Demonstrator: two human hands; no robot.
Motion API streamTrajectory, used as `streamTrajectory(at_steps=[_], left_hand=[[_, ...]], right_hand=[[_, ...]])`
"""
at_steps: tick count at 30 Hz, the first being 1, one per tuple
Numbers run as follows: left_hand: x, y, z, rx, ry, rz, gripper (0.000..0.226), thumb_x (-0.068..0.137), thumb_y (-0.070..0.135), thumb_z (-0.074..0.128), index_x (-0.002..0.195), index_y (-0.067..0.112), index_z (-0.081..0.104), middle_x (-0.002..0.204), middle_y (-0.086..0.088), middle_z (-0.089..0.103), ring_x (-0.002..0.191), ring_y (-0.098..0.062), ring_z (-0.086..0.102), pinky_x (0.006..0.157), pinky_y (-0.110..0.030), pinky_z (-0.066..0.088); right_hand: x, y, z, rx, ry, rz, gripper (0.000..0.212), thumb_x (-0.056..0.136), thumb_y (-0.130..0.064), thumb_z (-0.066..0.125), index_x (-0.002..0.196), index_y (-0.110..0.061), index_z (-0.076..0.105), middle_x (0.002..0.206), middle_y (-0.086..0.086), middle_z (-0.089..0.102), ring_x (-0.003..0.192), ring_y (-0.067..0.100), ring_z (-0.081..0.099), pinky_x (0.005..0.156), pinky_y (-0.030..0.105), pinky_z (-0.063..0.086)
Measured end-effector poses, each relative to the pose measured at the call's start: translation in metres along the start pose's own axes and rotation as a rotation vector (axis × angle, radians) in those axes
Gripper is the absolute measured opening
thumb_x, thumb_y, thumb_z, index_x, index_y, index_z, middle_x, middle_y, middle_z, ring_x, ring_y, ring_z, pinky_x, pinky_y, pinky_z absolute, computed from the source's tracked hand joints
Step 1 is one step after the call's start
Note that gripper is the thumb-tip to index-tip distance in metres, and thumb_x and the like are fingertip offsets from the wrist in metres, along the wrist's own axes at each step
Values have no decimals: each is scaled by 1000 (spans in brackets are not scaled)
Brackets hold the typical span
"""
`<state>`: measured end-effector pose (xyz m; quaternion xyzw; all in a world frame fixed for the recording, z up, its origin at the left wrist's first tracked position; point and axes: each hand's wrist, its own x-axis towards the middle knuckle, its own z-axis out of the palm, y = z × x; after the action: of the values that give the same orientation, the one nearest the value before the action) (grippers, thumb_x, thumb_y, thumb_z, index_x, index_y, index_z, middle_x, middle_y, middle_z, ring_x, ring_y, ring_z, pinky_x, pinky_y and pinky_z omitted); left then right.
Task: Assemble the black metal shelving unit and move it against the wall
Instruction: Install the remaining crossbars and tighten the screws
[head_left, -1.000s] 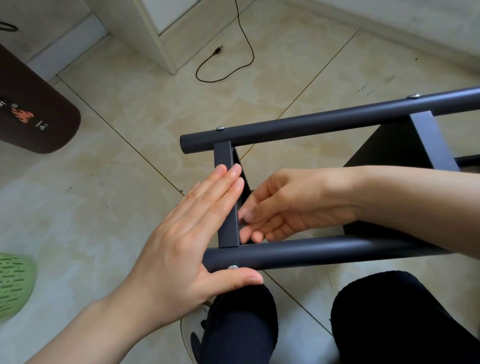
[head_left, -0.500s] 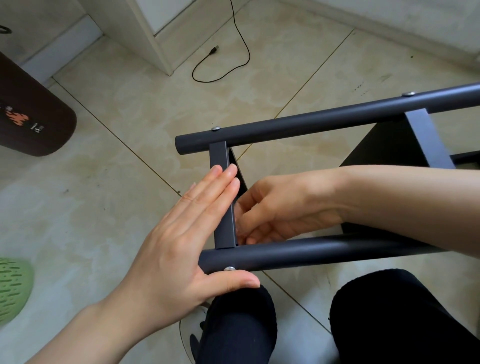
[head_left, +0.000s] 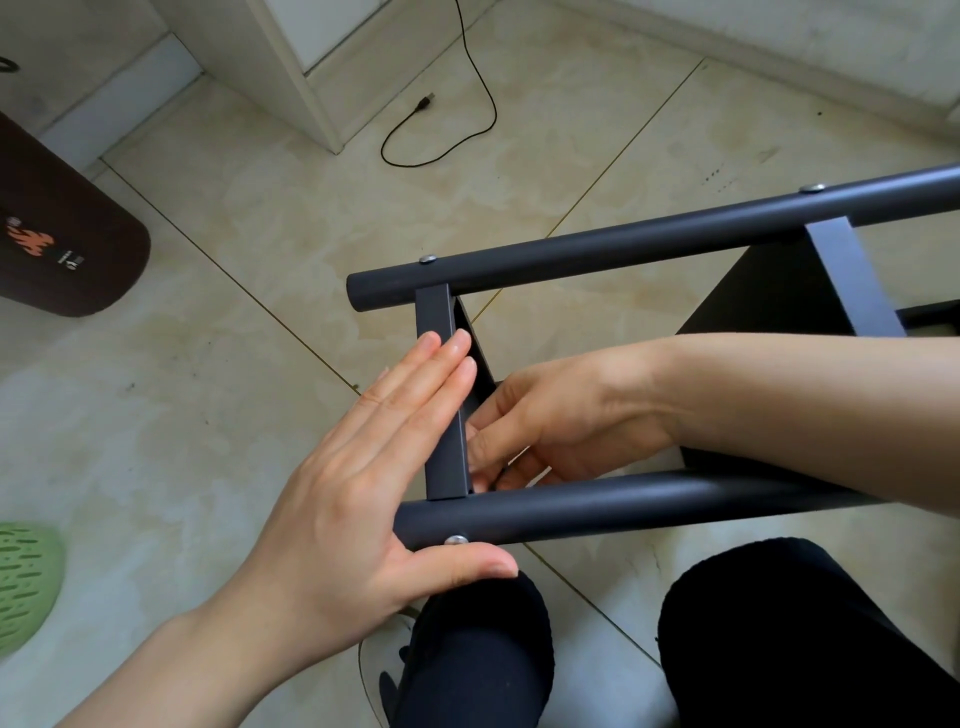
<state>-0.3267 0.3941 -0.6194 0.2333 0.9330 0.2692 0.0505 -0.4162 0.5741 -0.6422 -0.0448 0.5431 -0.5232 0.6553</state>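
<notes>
The black metal shelf frame lies on its side across my knees: a far tube (head_left: 623, 249) and a near tube (head_left: 623, 504) joined by a flat crossbar (head_left: 436, 322) at the left end. A second crossbar (head_left: 852, 280) and a black panel (head_left: 769, 291) sit further right. My left hand (head_left: 363, 493) lies flat with straight fingers against the left crossbar's outer face, and its thumb sits under the near tube by a silver screw (head_left: 456, 540). My right hand (head_left: 561, 415) reaches between the tubes, and its curled fingers pinch the crossbar's inner edge. Anything small in them is hidden.
Beige floor tiles lie all around. A black cable (head_left: 467, 140) loops near a white cabinet corner (head_left: 291, 67). A brown rounded object (head_left: 62, 244) lies at the left, with a green perforated object (head_left: 21, 582) at the left edge. My legs in black trousers (head_left: 779, 639) are below the frame.
My right hand's fingers have slid a little lower along the crossbar's inner side. My left hand and the frame have kept their places.
</notes>
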Motion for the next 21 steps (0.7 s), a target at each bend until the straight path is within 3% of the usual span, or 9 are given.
streamTrajectory(at_steps=[13,21], left_hand=[[0,-1,0,-13,3,5,100,78,68,63,153,8,33,164,0,27,154,-15,18,122,-30,21],[0,-1,1,-14,7,6,100,78,68,63,153,9,33,165,2,25,154,-14,18,122,-27,19]], right_hand=[[0,1,-6,60,-88,-3,17,97,-8,55,84,-11,65,81,5,64,70,12,62,69,21,55],[1,2,-6,82,-72,22,17,97,-11,56,83,-9,65,75,3,64,63,9,63,61,20,55]])
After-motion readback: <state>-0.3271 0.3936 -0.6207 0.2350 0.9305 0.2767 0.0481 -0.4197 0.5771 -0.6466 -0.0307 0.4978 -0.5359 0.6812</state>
